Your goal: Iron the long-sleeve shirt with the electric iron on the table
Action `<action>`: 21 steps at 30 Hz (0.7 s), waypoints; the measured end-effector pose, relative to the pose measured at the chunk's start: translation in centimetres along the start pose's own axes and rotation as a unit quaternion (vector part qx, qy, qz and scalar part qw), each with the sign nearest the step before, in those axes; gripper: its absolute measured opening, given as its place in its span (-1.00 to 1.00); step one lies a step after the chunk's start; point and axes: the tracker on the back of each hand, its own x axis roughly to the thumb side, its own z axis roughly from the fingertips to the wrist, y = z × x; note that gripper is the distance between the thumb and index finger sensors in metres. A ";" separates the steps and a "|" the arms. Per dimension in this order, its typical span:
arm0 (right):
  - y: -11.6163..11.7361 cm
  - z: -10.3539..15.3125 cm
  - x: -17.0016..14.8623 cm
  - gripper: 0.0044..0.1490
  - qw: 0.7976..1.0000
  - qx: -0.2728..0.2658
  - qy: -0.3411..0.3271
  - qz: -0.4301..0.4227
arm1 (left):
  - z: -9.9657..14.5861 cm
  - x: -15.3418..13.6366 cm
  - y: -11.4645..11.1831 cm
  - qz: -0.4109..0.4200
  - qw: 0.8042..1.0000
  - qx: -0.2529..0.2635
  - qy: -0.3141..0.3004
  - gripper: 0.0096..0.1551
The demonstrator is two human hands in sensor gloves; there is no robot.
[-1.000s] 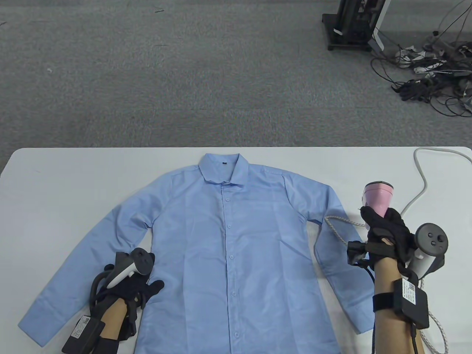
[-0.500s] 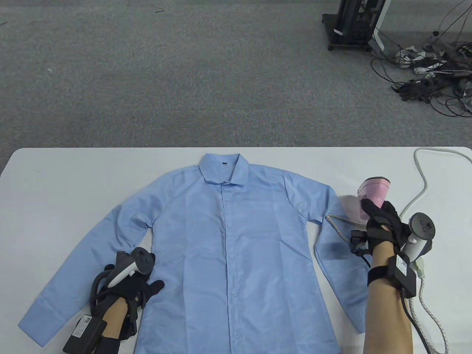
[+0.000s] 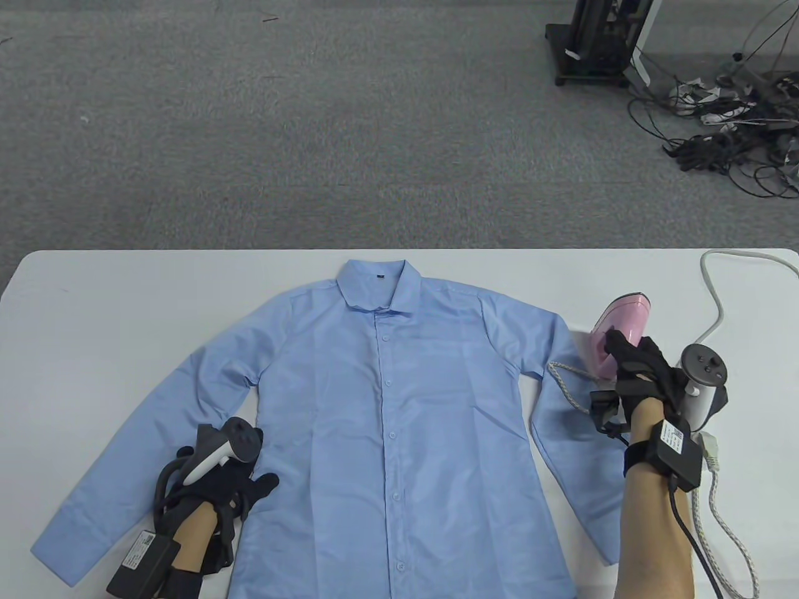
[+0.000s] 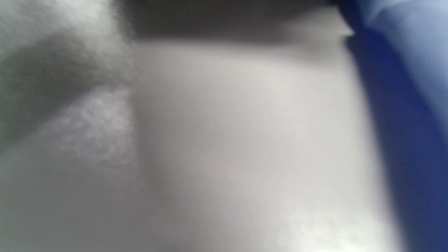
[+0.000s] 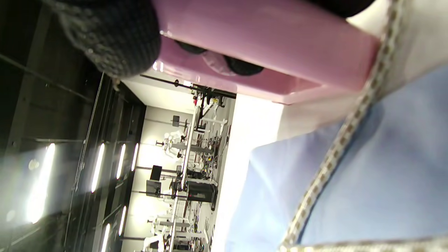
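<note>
Gripping the iron [image 3: 615,337] beside the sleeve edge, right hand [image 3: 643,377]; left hand [image 3: 218,486] flat on shirt [image 3: 387,424].

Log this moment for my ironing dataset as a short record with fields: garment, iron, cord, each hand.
garment: light blue long-sleeve shirt, buttoned, flat on white table, collar at far edge
iron: pink iron, tilted, at the shirt's right-hand sleeve
cord: braided cord crossing that sleeve
left hand: rests on the shirt's lower left, near the other sleeve
right hand: grips the iron
</note>
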 end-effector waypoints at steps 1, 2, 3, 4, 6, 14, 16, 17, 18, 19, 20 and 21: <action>0.1 0.2 0.0 -0.38 1.000 0.000 0.011 0.002 | 0.0 0.0 0.0 0.000 1.000 0.000 0.000 0.04; 0.1 0.4 0.1 -0.37 1.000 -0.001 0.025 0.008 | 0.0 0.0 0.0 0.000 1.000 0.000 0.000 0.04; 0.1 0.9 0.4 -0.35 0.999 -0.009 0.040 0.017 | 0.0 0.0 0.0 0.000 1.000 0.000 0.000 0.04; 0.0 1.2 0.6 -0.29 0.998 -0.023 0.045 0.024 | 0.0 0.0 0.0 0.000 1.000 -0.001 0.000 0.04; 0.0 2.3 1.0 -0.06 0.996 -0.078 0.034 0.034 | 0.0 0.1 0.0 -0.006 1.000 -0.004 0.005 0.04; 1.7 8.2 6.6 -0.04 0.913 -0.267 -0.242 0.191 | 0.8 0.6 0.8 -0.025 0.998 0.059 -0.001 -0.01; 4.5 9.4 8.1 -0.05 0.892 -0.204 -0.315 0.253 | 1.3 0.8 1.4 -0.023 0.997 0.076 -0.003 -0.03; 6.4 9.8 8.5 -0.03 0.891 -0.165 -0.330 0.266 | 1.6 1.0 1.7 -0.017 0.997 0.081 -0.008 -0.03; 8.3 10.1 8.6 0.02 0.892 -0.129 -0.329 0.283 | 1.8 1.1 1.8 -0.011 0.996 0.088 -0.015 -0.03; 10.4 10.1 8.6 0.04 0.893 -0.081 -0.319 0.308 | 1.9 1.2 2.0 -0.008 0.995 0.099 -0.020 -0.04; 12.8 9.9 8.3 0.08 0.888 -0.017 -0.290 0.357 | 2.1 1.2 2.0 -0.007 0.994 0.109 -0.024 -0.04; 14.4 9.7 7.9 0.15 0.879 0.017 -0.257 0.402 | 2.1 1.2 2.0 -0.007 0.993 0.116 -0.026 -0.03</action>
